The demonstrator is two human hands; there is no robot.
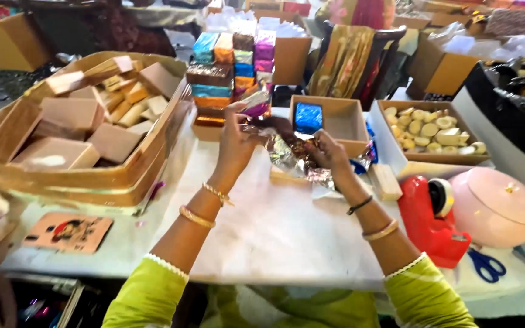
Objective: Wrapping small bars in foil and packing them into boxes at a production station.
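My left hand [233, 141] and my right hand [329, 153] meet over the white table [274, 231], both gripping a crinkled sheet of shiny foil wrapper [287, 152] with silver and brown sides. What lies inside the foil is hidden. Just behind my hands stands a stack of small bars wrapped in coloured foil [232, 67]. A shallow cardboard box [335, 124] holding one blue foil-wrapped bar [308, 116] sits behind my right hand.
A big cardboard tray of plain tan blocks [86, 121] fills the left side. At the right are a box of pale round pieces [429, 130], a red tape dispenser [432, 222], a pink round lid [496, 203] and blue-handled scissors [487, 264]. A printed card [68, 232] lies at front left.
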